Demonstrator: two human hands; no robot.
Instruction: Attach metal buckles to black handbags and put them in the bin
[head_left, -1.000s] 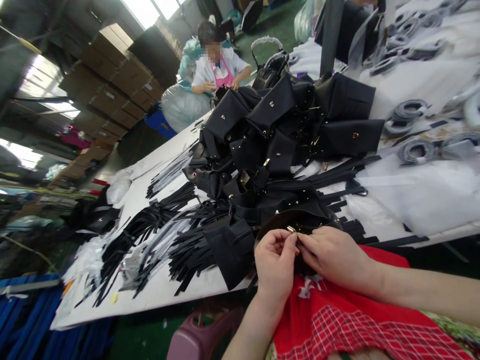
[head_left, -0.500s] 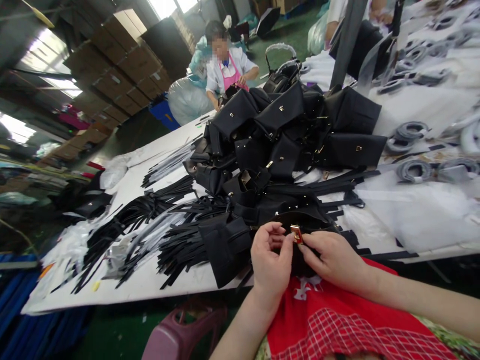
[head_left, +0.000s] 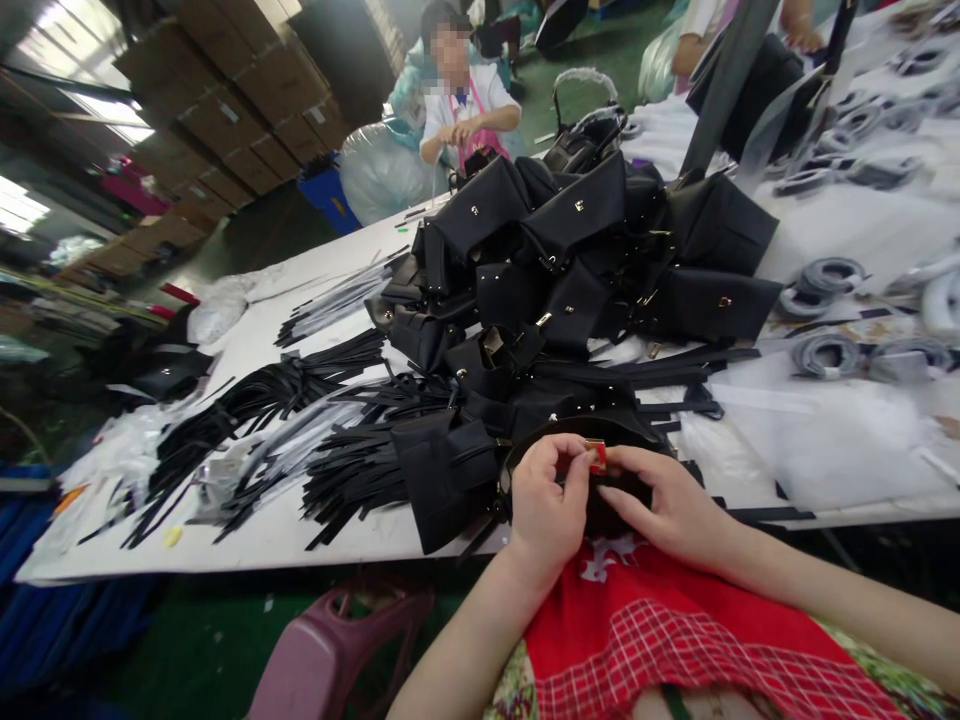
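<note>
Pinched between the thumb and fingers of my left hand [head_left: 551,492] is a small gold-edged metal clasp plate [head_left: 597,457] with a red face. My right hand [head_left: 667,495] is beside it, its index fingertip at the plate's right edge. The right thumb stays apart, lower down, with a gap between the two. Directly behind and below both hands lies an open black handbag [head_left: 630,432], its mouth facing me. Its lower part is hidden by my hands and a red apron [head_left: 637,580].
A heap of black bags [head_left: 577,225] with gold fittings rises beyond my hands. Bundles of black straps [head_left: 352,490] lie left; rolled grey handles [head_left: 829,355] and white sheets lie right. A co-worker [head_left: 472,110] is across the table. A purple stool [head_left: 330,640] stands below the table edge.
The clasp plate has turned, showing more of its red face. My right thumb has parted from the index finger. Across the table, the co-worker's hands have risen. The view has shifted slightly.
</note>
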